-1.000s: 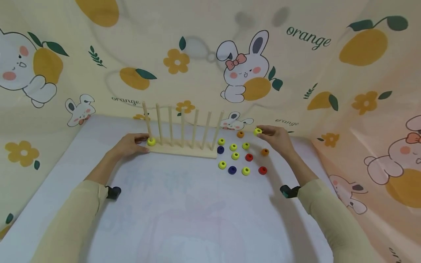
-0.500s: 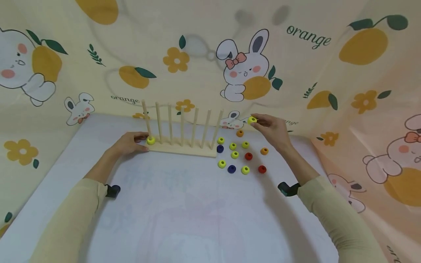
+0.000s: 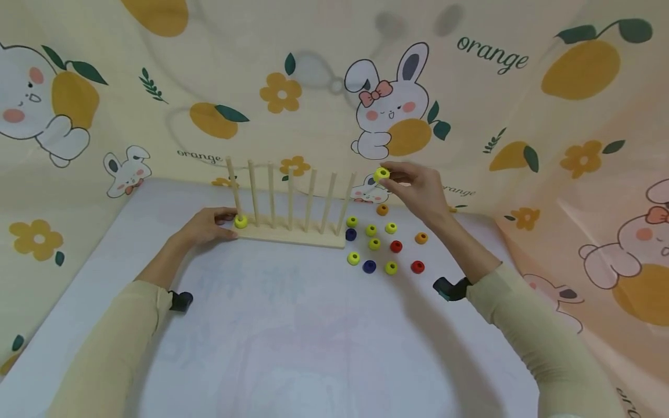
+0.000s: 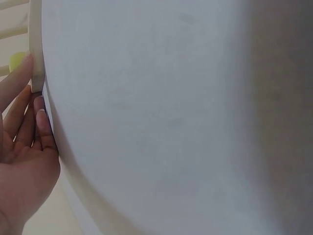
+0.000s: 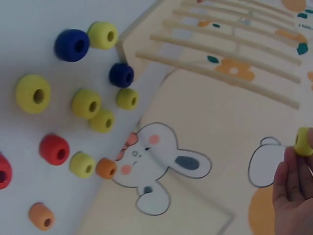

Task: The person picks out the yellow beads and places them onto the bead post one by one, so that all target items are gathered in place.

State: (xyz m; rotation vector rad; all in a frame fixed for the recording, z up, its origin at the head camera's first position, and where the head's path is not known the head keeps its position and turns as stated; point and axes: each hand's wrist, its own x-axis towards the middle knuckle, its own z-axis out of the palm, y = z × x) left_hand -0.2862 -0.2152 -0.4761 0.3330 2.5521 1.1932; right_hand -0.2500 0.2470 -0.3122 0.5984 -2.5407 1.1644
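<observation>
A light wooden peg rack (image 3: 292,237) with a row of upright pegs stands toward the back of the table. My left hand (image 3: 202,227) holds the left end of its base, with the thumb at the front side. One yellow bead (image 3: 241,222) sits low on the leftmost peg, close to those fingers. Raised to the right of the rack, my right hand (image 3: 418,188) pinches another yellow bead (image 3: 381,175) between thumb and fingers. That bead is apart from the pegs, level with their upper ends. In the right wrist view, the held bead (image 5: 303,142) is partly cut off by the frame edge.
Loose beads lie right of the rack: several yellow ones (image 3: 374,244), two blue (image 3: 369,267), two red (image 3: 417,267) and two orange (image 3: 421,238). A patterned cloth (image 3: 313,116) rises behind the white tabletop (image 3: 292,325).
My right hand has lifted the yellow bead up and left, from above the loose beads toward the rack's right end. The left hand has stayed at the rack's left end.
</observation>
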